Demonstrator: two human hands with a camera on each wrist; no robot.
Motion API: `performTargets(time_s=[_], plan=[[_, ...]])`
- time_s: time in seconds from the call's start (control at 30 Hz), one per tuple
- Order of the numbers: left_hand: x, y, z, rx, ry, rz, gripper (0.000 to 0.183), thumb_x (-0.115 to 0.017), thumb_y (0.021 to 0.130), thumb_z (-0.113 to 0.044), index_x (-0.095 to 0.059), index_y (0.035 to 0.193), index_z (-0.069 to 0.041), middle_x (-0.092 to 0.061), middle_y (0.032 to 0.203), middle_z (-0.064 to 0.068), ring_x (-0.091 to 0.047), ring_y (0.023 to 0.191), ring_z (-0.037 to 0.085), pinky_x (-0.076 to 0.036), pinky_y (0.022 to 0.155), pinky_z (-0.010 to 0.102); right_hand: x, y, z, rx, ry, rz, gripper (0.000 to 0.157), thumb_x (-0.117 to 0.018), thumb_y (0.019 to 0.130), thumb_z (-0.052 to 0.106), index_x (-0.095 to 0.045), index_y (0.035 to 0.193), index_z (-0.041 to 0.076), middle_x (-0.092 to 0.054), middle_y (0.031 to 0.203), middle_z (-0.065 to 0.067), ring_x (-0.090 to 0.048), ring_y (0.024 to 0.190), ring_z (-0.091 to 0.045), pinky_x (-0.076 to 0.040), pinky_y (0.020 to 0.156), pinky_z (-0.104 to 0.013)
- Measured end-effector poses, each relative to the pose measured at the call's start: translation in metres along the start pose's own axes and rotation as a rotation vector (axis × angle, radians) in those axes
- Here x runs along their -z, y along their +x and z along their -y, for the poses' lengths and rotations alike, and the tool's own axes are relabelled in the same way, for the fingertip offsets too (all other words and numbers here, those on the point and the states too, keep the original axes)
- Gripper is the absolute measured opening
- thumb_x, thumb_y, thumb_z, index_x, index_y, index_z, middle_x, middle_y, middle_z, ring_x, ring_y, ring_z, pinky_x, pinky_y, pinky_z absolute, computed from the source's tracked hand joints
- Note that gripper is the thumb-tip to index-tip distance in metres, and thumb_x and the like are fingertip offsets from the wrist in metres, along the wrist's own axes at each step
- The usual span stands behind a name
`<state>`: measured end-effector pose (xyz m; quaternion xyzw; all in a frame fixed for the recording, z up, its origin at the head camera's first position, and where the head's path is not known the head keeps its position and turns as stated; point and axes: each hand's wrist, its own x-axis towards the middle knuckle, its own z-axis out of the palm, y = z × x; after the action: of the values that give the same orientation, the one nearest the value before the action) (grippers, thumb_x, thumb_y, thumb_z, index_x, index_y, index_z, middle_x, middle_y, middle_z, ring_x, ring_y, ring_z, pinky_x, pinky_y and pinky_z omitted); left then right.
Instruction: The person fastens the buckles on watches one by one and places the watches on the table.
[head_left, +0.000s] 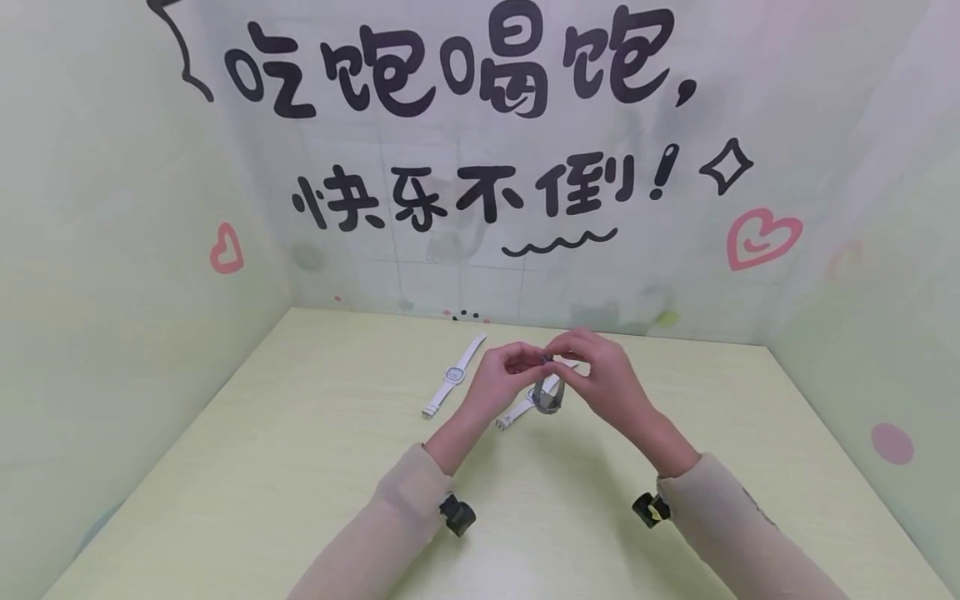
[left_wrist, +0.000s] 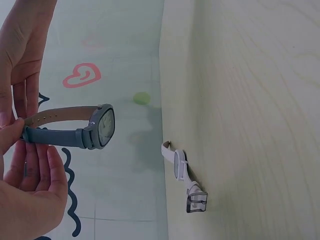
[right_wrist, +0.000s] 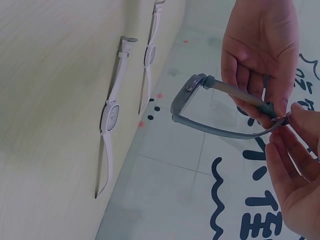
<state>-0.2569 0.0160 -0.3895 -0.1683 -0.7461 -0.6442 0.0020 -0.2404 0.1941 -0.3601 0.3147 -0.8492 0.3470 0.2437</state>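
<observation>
1. Left grip and right grip pinch a blue-grey watch by its strap, above the desk.
2. Side edges lie well apart from both — the back edge meets a wall.
3. One white watch lies leftward; another white watch sits below.

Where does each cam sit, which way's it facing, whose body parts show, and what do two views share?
Head: on the person's head, facing forward and down at the table and wall; shows left hand, right hand, both sleeves.
Left wrist: on that wrist, facing forward to the wall, image sideways; both hands, left one lower.
Right wrist: on that wrist, also forward, sideways; both hands, right one lower.
Shared by the wrist views: the blue-gray watch in both hands, table and wall.
</observation>
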Motion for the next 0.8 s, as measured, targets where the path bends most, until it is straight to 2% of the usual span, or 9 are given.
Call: performTargets(time_s=[0.23,0.4,0.63,0.8], plan=[[-0.0003,-0.0004,0.0035,-0.023,0.009,-0.009,0.023,-0.072,0.090,-0.009,-0.070,0.111,0.001,-0.073,0.108,0.019,-0.072,0.093,0.018,-0.058,0.085,0.025,-0.0025,0.0004,0.0032,0.010,-0.055,-0.006,0.012,-0.078,0.086,0.011,-0.074,0.097,0.010,-0.073,0.097,-0.002,-0.068,0.089,-0.018,-0.059,0.076,-0.040],[-0.0011,-0.0013,0.0037,-0.026,0.011,-0.007,0.023,-0.072,0.090,-0.005,-0.069,0.111,0.002,-0.073,0.109,0.020,-0.073,0.095,0.023,-0.058,0.086,0.026,-0.0048,-0.0010,0.0034,0.027,-0.111,-0.029,0.011,-0.079,0.085,0.011,-0.073,0.094,0.010,-0.072,0.093,-0.001,-0.068,0.085,-0.018,-0.058,0.074,-0.037],[-0.0004,-0.0037,0.0022,-0.005,0.010,-0.015,0.022,-0.073,0.089,-0.007,-0.070,0.110,-0.001,-0.074,0.108,0.018,-0.072,0.095,0.022,-0.058,0.086,0.026,-0.0072,-0.0015,0.0041,0.054,-0.171,-0.051,0.011,-0.079,0.084,0.011,-0.071,0.091,0.010,-0.072,0.092,-0.002,-0.067,0.084,-0.017,-0.057,0.073,-0.035],[-0.0004,-0.0050,0.0022,-0.020,0.029,-0.018,0.024,-0.073,0.090,-0.010,-0.070,0.112,-0.003,-0.074,0.108,0.016,-0.071,0.094,0.019,-0.058,0.084,0.024,-0.0090,-0.0017,0.0052,0.054,-0.189,-0.073,0.010,-0.079,0.084,0.010,-0.072,0.091,0.010,-0.072,0.091,-0.002,-0.068,0.083,-0.018,-0.057,0.073,-0.036]])
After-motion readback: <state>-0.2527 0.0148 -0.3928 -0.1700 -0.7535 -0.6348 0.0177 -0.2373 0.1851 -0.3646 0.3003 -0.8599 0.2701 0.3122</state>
